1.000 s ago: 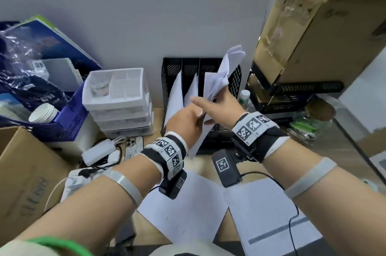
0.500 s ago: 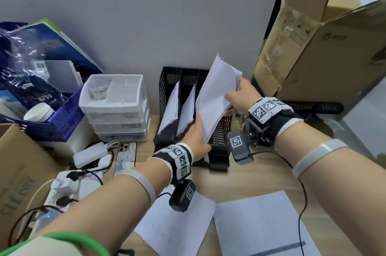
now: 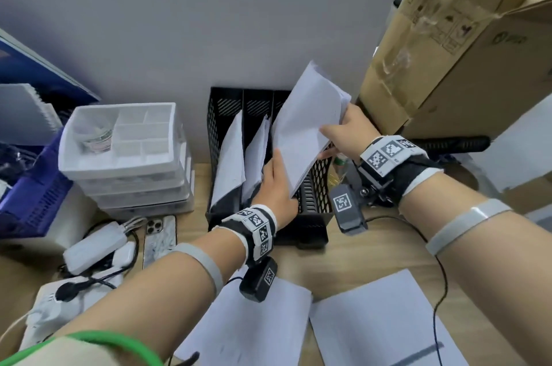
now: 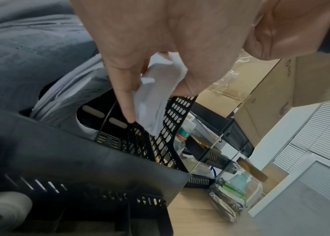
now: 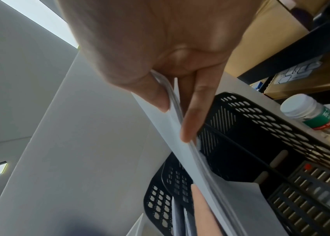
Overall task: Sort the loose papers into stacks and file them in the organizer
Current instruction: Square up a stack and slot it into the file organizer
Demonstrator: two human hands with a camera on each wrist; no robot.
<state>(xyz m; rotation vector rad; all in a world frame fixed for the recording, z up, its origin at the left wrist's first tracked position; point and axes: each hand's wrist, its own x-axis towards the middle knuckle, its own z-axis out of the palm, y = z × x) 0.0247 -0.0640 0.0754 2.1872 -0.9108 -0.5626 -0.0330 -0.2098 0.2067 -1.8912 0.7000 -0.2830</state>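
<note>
A black mesh organizer (image 3: pixel 316 186) with three upright slots stands against the wall. Its left slot (image 3: pixel 230 156) and middle slot (image 3: pixel 257 153) each hold white sheets. A stack of white papers (image 3: pixel 304 126) tilts over the right slot, its lower corner just inside the mesh (image 4: pixel 151 111). My right hand (image 3: pixel 343 135) pinches the stack's right edge between thumb and fingers (image 5: pixel 190 115). My left hand (image 3: pixel 274 186) grips the stack's lower corner (image 4: pixel 160 83). Two loose sheets (image 3: pixel 385 324) lie flat on the desk nearest me.
Stacked white drawer trays (image 3: pixel 125 153) stand left of the organizer, with a phone (image 3: pixel 159 237), a charger and cables in front. Large cardboard boxes (image 3: pixel 466 46) rise at the right. A small bottle (image 5: pixel 309 111) stands just right of the organizer.
The stack has come down from the air and now tilts into the right slot. My right hand moved up to the stack's right edge and my left hand slid to its lower corner.
</note>
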